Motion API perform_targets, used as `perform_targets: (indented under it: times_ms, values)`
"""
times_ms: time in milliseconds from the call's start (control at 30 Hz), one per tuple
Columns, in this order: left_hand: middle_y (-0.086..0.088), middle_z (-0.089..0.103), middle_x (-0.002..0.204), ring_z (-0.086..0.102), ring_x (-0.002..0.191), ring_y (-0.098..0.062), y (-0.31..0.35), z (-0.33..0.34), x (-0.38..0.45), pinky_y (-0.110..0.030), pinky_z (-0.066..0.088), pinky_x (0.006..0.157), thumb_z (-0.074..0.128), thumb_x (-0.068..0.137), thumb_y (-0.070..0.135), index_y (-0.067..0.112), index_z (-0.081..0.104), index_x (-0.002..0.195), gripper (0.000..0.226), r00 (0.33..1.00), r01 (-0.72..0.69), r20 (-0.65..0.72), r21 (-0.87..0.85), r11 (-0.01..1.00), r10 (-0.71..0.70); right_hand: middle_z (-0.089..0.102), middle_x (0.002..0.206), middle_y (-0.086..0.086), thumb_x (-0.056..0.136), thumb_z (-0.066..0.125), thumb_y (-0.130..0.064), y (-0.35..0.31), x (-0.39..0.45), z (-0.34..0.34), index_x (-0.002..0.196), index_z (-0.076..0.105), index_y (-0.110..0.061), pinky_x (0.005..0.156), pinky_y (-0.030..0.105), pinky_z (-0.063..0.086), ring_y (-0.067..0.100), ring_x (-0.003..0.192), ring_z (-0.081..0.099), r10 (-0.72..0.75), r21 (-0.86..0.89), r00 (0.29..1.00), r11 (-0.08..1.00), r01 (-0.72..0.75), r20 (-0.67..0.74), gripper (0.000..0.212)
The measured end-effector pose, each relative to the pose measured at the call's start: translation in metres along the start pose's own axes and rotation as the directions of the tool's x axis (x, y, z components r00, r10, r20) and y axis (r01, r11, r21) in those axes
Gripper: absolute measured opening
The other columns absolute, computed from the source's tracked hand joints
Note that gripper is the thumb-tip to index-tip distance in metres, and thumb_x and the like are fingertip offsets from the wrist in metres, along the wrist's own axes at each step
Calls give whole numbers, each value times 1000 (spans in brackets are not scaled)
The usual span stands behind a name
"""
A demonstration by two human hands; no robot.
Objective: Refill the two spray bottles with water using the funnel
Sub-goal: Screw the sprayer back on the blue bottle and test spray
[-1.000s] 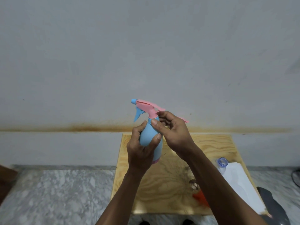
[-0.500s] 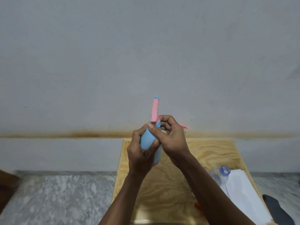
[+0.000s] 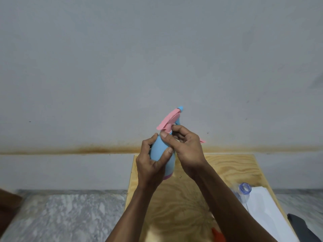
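Note:
I hold a light blue spray bottle (image 3: 161,151) in the air above the wooden board (image 3: 232,167). My left hand (image 3: 151,165) wraps its body. The fingers of my right hand (image 3: 187,149) pinch the collar under its pink and blue spray head (image 3: 170,120), whose nozzle points up and to the right. A pink tip (image 3: 202,141) of something sticks out behind my right hand. A clear plastic bottle (image 3: 242,193) with an open blue-ringed mouth lies at the right. An orange thing (image 3: 218,236), partly hidden by my right forearm, lies near the bottom edge.
The wooden board lies on a marbled grey floor (image 3: 61,217) against a grey wall with a rust-coloured stain line. A white sheet (image 3: 267,213) covers the board's right part. A dark object (image 3: 304,227) lies at the bottom right, a brown one at the far left.
The spray head has turned on the bottle: its nozzle pointed left, then away, and now points up and right. Both hands kept their grip.

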State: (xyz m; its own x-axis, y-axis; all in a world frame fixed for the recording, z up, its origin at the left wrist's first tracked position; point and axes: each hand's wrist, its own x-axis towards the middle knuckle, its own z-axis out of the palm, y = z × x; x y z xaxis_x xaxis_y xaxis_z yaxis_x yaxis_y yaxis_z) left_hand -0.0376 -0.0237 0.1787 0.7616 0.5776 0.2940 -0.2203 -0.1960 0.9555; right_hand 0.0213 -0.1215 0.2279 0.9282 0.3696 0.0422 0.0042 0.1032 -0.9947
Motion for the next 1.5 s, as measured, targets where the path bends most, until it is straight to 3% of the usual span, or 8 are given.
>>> perform_targets:
  times_ms: [100,233,333,533,1000,1233,1367,1500]
  values:
    - [-1,66,120,68,104,-13,2,-2,1,-22,57,76,71,73,50,19,57,123,60,1000,-5,0,-7,1000,4,74,111,-4,84,76,-39,-2,0,1,115,71,-23,100,47,54,18,111,68,13,5,1000,1000,-13,22,36]
    - [5,66,117,69,102,-14,6,-3,4,-22,58,74,72,74,47,24,56,121,54,1000,1,-14,-41,999,-1,73,113,-6,85,60,-52,-2,-3,6,120,70,-23,96,47,57,18,110,68,44,18,997,999,-46,65,46]
    - [5,66,118,69,105,-14,6,-4,5,-25,59,78,71,76,46,26,57,123,53,1000,5,-26,-39,999,-6,71,120,-3,73,74,-66,1,-4,13,120,68,-26,99,50,54,21,116,66,49,59,999,997,-50,17,63]
    - [4,67,117,69,103,-16,10,-5,7,-29,61,78,71,77,47,22,58,122,53,1000,4,-31,-55,998,-6,73,115,1,92,63,-37,2,-4,12,121,68,-20,97,50,56,22,109,69,63,114,996,991,-71,67,33]
    - [6,66,118,68,104,-12,7,-4,-1,-22,58,77,69,76,48,23,57,123,55,1000,24,-18,-67,997,-26,73,110,1,91,68,-37,7,-10,6,119,65,-22,91,49,59,23,104,71,56,44,998,997,-58,37,32]
    - [18,66,111,68,100,-7,5,-3,6,-18,56,71,69,74,49,37,55,117,47,999,38,-18,-50,998,-39,73,109,1,88,67,-41,7,0,5,117,65,-22,91,49,58,23,104,71,52,20,997,998,-53,62,34]
    - [16,66,110,68,99,-7,3,0,12,-20,57,71,68,73,51,32,56,119,52,999,40,-21,-37,999,-40,73,108,-1,93,64,-35,8,8,2,117,65,-22,93,47,58,20,105,70,51,15,995,998,-53,86,27]
    - [20,66,110,69,100,-10,1,4,19,-24,59,72,68,74,52,38,56,117,47,998,52,-26,-28,998,-52,74,107,3,96,63,-31,7,19,-2,115,68,-18,94,48,57,22,104,70,43,2,992,999,-44,116,23]
